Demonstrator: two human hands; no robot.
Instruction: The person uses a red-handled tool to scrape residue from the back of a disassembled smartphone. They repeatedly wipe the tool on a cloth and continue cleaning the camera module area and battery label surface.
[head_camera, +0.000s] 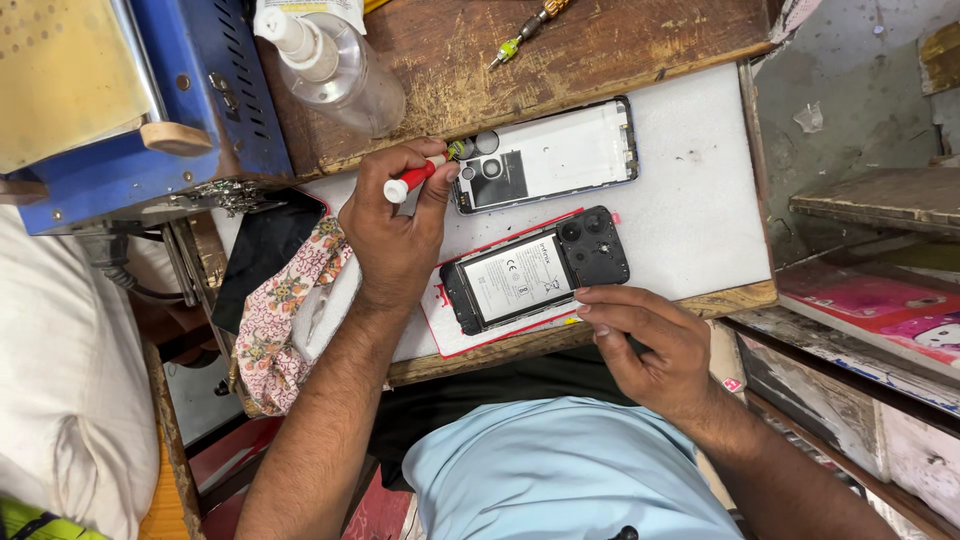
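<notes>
My left hand (395, 235) grips a small screwdriver with a red and white handle (412, 180). Its tip sits at the camera end of a phone frame with a white inner panel (560, 155) lying on a white mat (690, 210). Nearer me lies a black opened phone (535, 270) with its battery and camera cluster showing, on top of a red-edged card (450, 335). My right hand (645, 345) rests on the mat's front edge just beside that phone's corner, fingers loosely bent and holding nothing.
A clear spray bottle (335, 65) and a blue machine (215, 90) stand at the back left. A second screwdriver (525, 28) lies on the wooden shelf. A black screen panel (262, 255) and a floral cloth (285, 310) lie left of my arm. Wooden shelves stand at the right.
</notes>
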